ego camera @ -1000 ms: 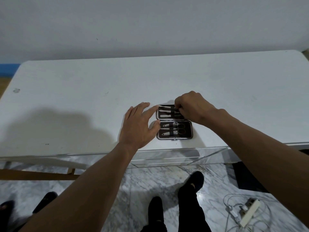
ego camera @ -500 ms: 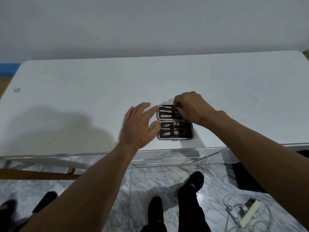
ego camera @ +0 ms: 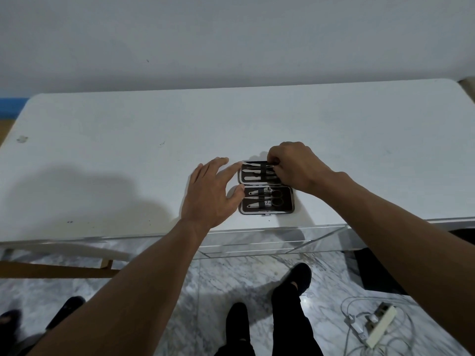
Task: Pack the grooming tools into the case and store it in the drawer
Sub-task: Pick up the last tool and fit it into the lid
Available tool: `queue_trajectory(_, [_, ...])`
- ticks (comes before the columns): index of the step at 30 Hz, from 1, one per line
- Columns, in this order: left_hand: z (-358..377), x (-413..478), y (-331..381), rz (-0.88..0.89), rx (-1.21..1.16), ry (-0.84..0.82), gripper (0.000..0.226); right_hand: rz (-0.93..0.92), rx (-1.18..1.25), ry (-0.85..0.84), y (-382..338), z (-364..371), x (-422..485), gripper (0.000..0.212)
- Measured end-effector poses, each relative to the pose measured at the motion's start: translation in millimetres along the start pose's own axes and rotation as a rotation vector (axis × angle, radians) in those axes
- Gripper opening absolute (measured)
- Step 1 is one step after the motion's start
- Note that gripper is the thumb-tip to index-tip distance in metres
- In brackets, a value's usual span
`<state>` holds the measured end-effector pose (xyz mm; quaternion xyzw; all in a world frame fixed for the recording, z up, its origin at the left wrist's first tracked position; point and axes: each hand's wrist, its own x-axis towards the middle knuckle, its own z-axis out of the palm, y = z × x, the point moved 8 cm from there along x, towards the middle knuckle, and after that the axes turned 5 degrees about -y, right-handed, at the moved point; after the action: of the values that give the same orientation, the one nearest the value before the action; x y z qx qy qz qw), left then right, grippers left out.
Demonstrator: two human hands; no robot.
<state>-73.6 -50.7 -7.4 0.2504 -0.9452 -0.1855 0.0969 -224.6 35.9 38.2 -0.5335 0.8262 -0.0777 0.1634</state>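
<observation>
**A:** How far along is the packing?

**B:** Start with the white worktop (ego camera: 128,150). The case sits on it close to the near edge, a little right of the middle. Under that edge hangs a see-through box (ego camera: 270,244), which I take to be the drawer. The case is not in it.

**A:** And the case itself?

**B:** The case (ego camera: 292,201) lies wide open, with its two halves flat, one far and one near. So closing it and storing it are both still to do.

**A:** What about the hands?

**B:** The left grip (ego camera: 210,194) is released, fingers straight and spread. The forefinger tip is at the far half's left corner and the thumb is against the near half's left side. I'd say it's steadying the case. The right grip (ego camera: 298,165) sits over the right end of the far half, fingers curled and pinching at the strap there. It's most likely holding a thin tool, but I cannot tell which one.

**A:** And the tools?

**B:** The near half looks full, with two nail clippers (ego camera: 255,192) and scissors (ego camera: 277,197) under their strap. The far half holds several thin tools (ego camera: 250,170) side by side. By my judgement the packing is down to its last piece. After that, the case gets folded shut and goes into the drawer.
</observation>
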Motion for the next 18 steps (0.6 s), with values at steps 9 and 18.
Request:
queue_trajectory(9, [-2.9, 0.0, 0.9, 0.003, -0.011, -0.009, 0.052, 0.255, 0.206, 0.044, 25.5, -8.2, -35.4, 0.025])
queue_trajectory(18, [-8.1, 3.1, 1.7, -0.083, -0.183, -0.15, 0.049, 0.355, 0.561, -0.047, 34.9, 16.1, -67.6, 0.031])
